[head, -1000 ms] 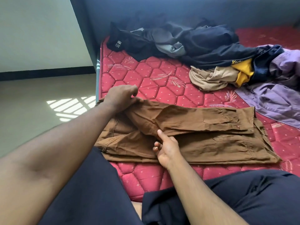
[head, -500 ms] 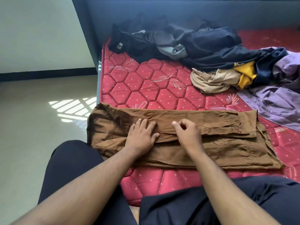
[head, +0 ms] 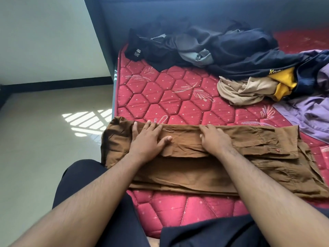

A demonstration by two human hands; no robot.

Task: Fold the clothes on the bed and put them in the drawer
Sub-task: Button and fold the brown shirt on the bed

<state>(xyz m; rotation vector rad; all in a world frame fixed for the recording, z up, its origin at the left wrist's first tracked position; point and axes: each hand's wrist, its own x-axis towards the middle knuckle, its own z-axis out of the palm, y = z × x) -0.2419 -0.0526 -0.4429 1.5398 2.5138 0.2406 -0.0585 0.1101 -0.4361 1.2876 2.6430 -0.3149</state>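
Red quilted mattress [head: 170, 97], pale tiled floor [head: 44, 139]

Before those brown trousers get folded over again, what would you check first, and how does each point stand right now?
1. Brown trousers lie lengthwise on the mattress: ok.
2. Left hand flat on the upper layer: ok.
3. Right hand on the far edge; its grip on the cloth: cannot tell.
4. Upper layer smooth: not ok, wrinkles show between the hands.
5. Waist end fully on the mattress: not ok, it overhangs the left edge.
6. Drawer ready: cannot tell, none in view.
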